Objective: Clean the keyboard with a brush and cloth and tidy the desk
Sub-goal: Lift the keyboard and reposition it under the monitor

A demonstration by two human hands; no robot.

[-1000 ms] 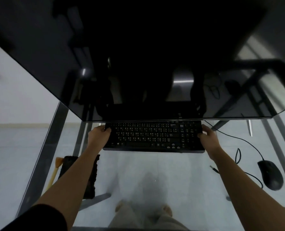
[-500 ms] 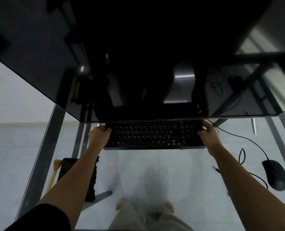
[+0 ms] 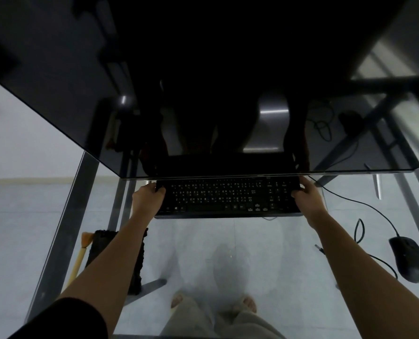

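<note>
the black keyboard (image 3: 228, 198) lies in the middle of the frame on a glass desk (image 3: 264, 253), its far edge tucked just under the lower edge of a large dark monitor (image 3: 203, 81) that fills the upper half of the frame. the left hand (image 3: 147, 198) grips the keyboard's left end, fingers curled over its far corner and thumb on the near side. the right hand (image 3: 306, 195) grips the right end the same way, fingers wrapped around the far right corner. at the lower left, partly hidden by the left forearm, a dark cloth (image 3: 100, 245) lies on the glass, with a brush (image 3: 81, 255) with a pale wooden handle and orange bristles just beside it on its left. at the lower right sits a black mouse (image 3: 410, 259), well apart from the keyboard, its cable (image 3: 360, 204) looping back toward the monitor.
</note>
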